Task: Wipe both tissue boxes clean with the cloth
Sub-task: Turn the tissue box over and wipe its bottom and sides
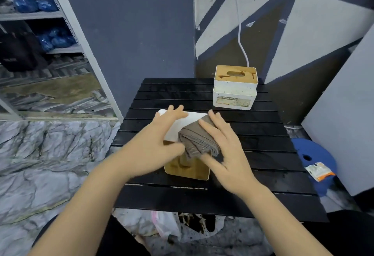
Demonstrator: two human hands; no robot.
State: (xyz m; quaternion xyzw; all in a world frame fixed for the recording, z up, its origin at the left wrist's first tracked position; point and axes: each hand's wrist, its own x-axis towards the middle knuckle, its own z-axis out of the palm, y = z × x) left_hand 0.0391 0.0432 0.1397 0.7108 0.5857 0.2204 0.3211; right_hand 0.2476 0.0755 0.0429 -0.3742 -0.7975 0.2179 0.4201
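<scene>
At far left a metal shelf rack [66, 27] holds blue bundles [40, 0]. On the black slatted tabletop [263, 134], the near tissue box [188, 171] lies tipped on its side, its wooden lid face turned toward the viewer and a white side wall facing up. The left hand [162, 136] rests on the left part of that white wall; its grip is loose, fingers stretched out over the far edge, thumb near the cloth. Just to its right, the grey-brown cloth [197, 141] is bunched on the box's upper right part. The right hand [224, 144] presses on the cloth with straight fingers, thumb tucked below the folds, so its grip is flat and not curled round it. Farther back and to the right, the second tissue box [234, 96] stands upright, white with a wooden slotted top, well apart from the first. At right, a blue stool [315, 150] carries a small packet [318, 171].
</scene>
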